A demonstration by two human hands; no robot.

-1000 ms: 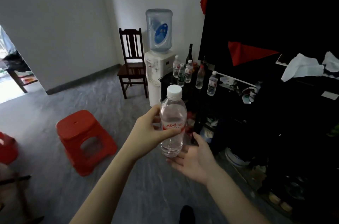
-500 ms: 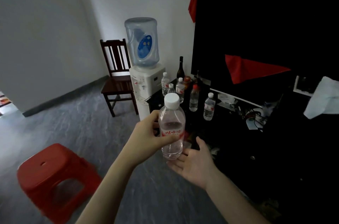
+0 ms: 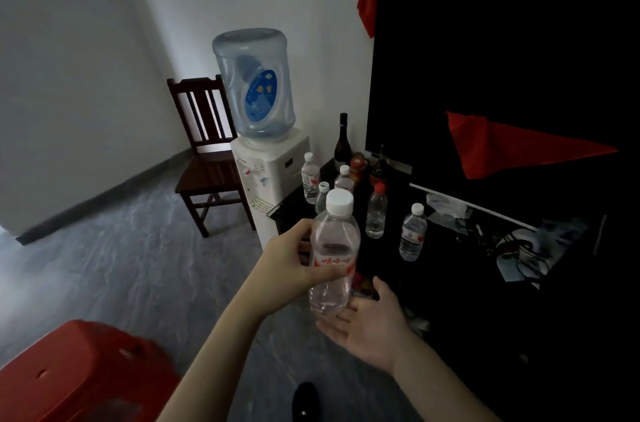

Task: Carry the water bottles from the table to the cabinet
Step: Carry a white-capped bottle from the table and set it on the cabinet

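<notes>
1. The red stool sits at the lower left on the grey floor. Beyond it a dark wooden chair stands against the white wall.
2. A water dispenser with a blue jug on top stands just beside the left end of the black cabinet.
3. The left hand grips the water bottle round its labelled middle, fingers and thumb wrapped about it, holding it upright in the air in front of the cabinet's left end.
4. The bottle is thin clear plastic with a white cap. It looks light and largely empty, though I cannot tell the level for certain. The wall will likely dent under a hard squeeze and the smooth plastic may slip, so the labelled waist is a sensible grip, with support under the base.
5. The right hand lies palm up with its fingers straight, just under the bottle's base and possibly touching it. It holds nothing.
6. Several more bottles stand near the left end of the cabinet's glossy black top, beside a dark wine bottle at the back left corner.
7. Toward the right the top carries cables and clutter. Red cloth hangs over a large dark screen behind.
</notes>
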